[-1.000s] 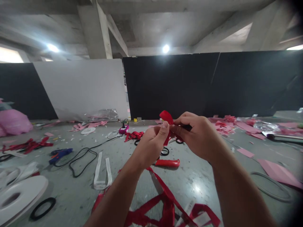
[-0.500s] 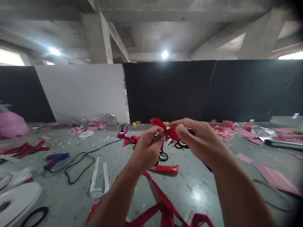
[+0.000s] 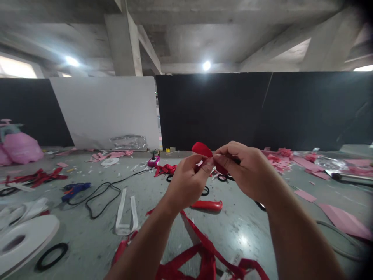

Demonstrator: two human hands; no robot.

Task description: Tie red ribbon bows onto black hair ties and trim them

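Observation:
A looped red ribbon (image 3: 201, 148) is pinched between both hands above the table. My left hand (image 3: 188, 181) grips it with thumb and fingers closed, and one loop stands up above them. My right hand (image 3: 243, 165) pinches the ribbon close to the left fingertips, which hide the middle of the loop. Below the hands lies a red handle (image 3: 207, 205), its far end hidden by my left hand. Black rings (image 3: 222, 177) lie behind them. More red ribbon (image 3: 201, 235) stretches across the table towards me.
To the left are a blue glue gun (image 3: 75, 190) with a black cord, a white spool (image 3: 27, 239), a black ring (image 3: 52, 256) and a white strip (image 3: 127, 212). A purple power adapter (image 3: 153, 160) sits further back. Pink sheets (image 3: 344, 219) lie at right, before dark panels (image 3: 215, 112).
My hands have come closer together, fingertips now nearly touching, and the ribbon's upright loop has flattened and tilted. The whole view has shifted slightly, with the table contents moving right.

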